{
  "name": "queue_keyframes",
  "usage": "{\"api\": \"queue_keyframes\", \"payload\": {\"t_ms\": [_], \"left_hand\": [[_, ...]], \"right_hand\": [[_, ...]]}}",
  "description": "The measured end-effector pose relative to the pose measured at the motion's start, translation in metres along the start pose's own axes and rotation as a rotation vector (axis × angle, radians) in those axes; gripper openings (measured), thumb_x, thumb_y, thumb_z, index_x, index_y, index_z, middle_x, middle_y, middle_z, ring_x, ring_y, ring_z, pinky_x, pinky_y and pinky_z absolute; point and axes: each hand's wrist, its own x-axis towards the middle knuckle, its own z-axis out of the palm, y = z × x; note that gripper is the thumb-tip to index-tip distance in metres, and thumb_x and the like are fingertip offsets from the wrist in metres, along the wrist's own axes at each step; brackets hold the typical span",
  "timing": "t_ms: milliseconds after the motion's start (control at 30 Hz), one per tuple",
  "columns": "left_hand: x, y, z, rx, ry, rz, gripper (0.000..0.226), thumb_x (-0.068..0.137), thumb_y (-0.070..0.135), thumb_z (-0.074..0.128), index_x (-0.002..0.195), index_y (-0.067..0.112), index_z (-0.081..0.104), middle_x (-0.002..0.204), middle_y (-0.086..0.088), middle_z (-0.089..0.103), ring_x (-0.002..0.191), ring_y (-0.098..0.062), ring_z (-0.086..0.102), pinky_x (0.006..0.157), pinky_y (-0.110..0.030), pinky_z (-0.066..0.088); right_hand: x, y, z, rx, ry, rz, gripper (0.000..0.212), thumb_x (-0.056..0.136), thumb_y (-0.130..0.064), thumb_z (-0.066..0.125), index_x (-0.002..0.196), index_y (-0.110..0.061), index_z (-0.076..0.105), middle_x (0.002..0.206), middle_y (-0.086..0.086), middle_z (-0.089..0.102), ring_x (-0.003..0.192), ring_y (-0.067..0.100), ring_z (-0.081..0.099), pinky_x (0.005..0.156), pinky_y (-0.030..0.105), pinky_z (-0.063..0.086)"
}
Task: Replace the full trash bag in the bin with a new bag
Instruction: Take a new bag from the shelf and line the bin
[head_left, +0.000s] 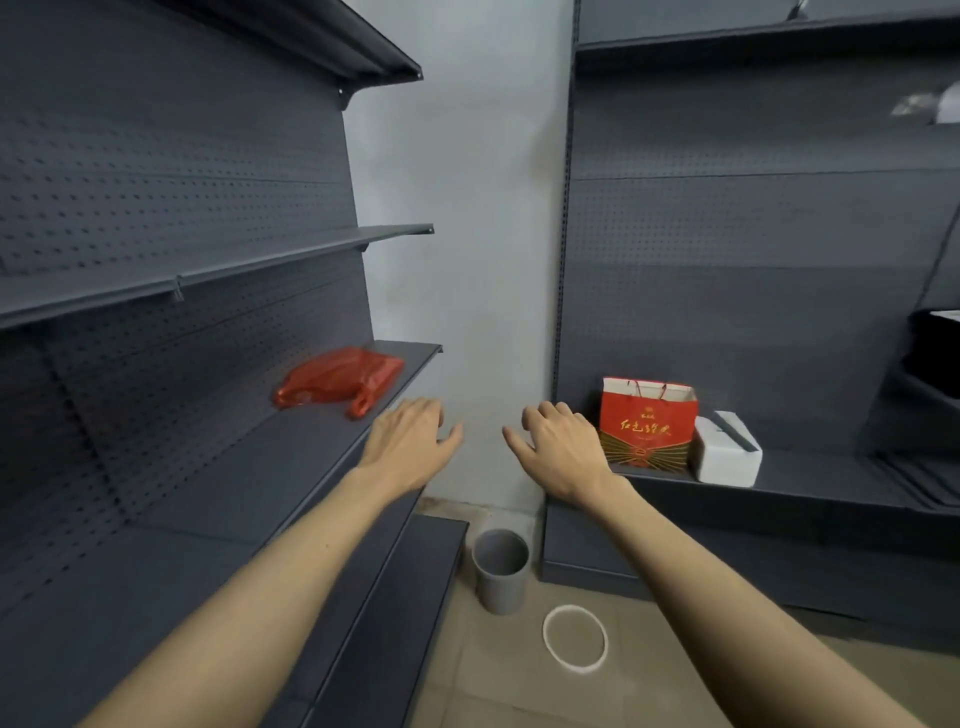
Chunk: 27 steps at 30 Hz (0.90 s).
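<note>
A small grey bin (500, 569) stands on the floor in the corner between two shelf units; no bag shows inside it. A white ring (575, 638) lies on the tiles just to its right. A red plastic bag (337, 382) lies flat on the left unit's lower shelf. My left hand (410, 441) hovers palm down beside that shelf's front edge, right of the red bag, holding nothing. My right hand (563, 444) is stretched out level with it, fingers apart and empty.
Dark grey pegboard shelving (171, 291) lines the left and right sides. On the right shelf (810, 486) stand a red paper gift bag (647, 423) and a white box (727, 452). A pale wall (467, 260) closes the corner.
</note>
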Motion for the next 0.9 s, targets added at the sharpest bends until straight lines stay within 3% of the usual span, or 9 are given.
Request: {"api": "queue_keyframes", "payload": {"t_ms": [233, 567, 767, 900], "left_hand": [[0.075, -0.062, 0.063, 0.014, -0.051, -0.057, 0.036, 0.094, 0.049, 0.041, 0.092, 0.016, 0.056, 0.099, -0.002, 0.064, 0.093, -0.024, 0.058, 0.071, -0.036, 0.040], [0.189, -0.219, 0.136, 0.115, -0.063, -0.234, 0.041, 0.095, 0.051, 0.039, 0.102, 0.015, 0.058, 0.104, -0.005, 0.065, 0.098, -0.027, 0.060, 0.078, -0.040, 0.045], [0.215, -0.293, 0.167, 0.144, -0.102, -0.378, 0.043, 0.095, 0.051, 0.039, 0.111, 0.016, 0.058, 0.110, -0.004, 0.064, 0.100, -0.023, 0.062, 0.084, -0.040, 0.049], [0.222, -0.342, 0.193, 0.160, -0.096, -0.489, 0.044, 0.095, 0.051, 0.038, 0.116, 0.018, 0.057, 0.113, -0.002, 0.063, 0.099, -0.020, 0.061, 0.080, -0.036, 0.048]], "right_hand": [[0.101, 0.006, 0.072, 0.034, -0.060, -0.044, 0.049, 0.096, -0.052, 0.032, 0.105, -0.011, 0.059, 0.105, 0.009, 0.064, 0.096, 0.028, 0.059, 0.081, 0.040, 0.047], [0.276, -0.040, 0.187, 0.070, -0.160, -0.136, 0.050, 0.097, -0.053, 0.033, 0.106, -0.010, 0.057, 0.108, 0.011, 0.062, 0.104, 0.031, 0.056, 0.086, 0.041, 0.045], [0.341, -0.077, 0.260, 0.129, -0.247, -0.195, 0.053, 0.094, -0.057, 0.036, 0.104, -0.009, 0.056, 0.107, 0.014, 0.064, 0.103, 0.034, 0.059, 0.085, 0.042, 0.047], [0.376, -0.095, 0.305, 0.152, -0.309, -0.234, 0.056, 0.092, -0.062, 0.037, 0.102, -0.010, 0.055, 0.108, 0.014, 0.065, 0.104, 0.034, 0.060, 0.084, 0.042, 0.047]]}}
